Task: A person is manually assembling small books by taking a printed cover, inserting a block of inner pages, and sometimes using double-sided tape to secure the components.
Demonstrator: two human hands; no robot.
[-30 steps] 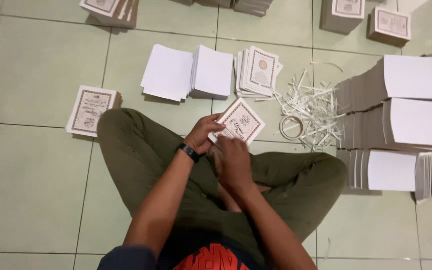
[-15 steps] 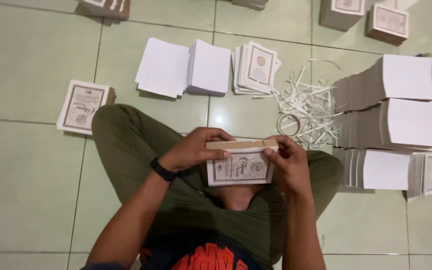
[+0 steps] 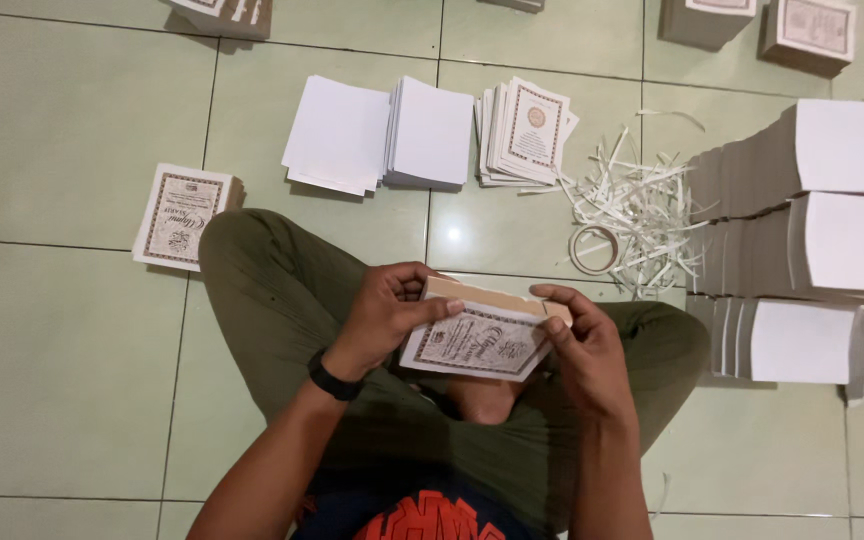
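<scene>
Both hands grip a booklet over a cross-legged lap.
The left hand [image 3: 387,312] and right hand [image 3: 584,350] clasp the bordered booklet [image 3: 477,335] by its ends; beyond the fingertips lie paper strips [image 3: 642,210], a tape roll [image 3: 595,249], and many white stacks [image 3: 812,200], one finished pile [image 3: 184,215] aside.

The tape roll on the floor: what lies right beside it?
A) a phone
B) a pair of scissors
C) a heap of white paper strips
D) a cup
C: the tape roll sits against a heap of white paper strips on the tiled floor.
</scene>
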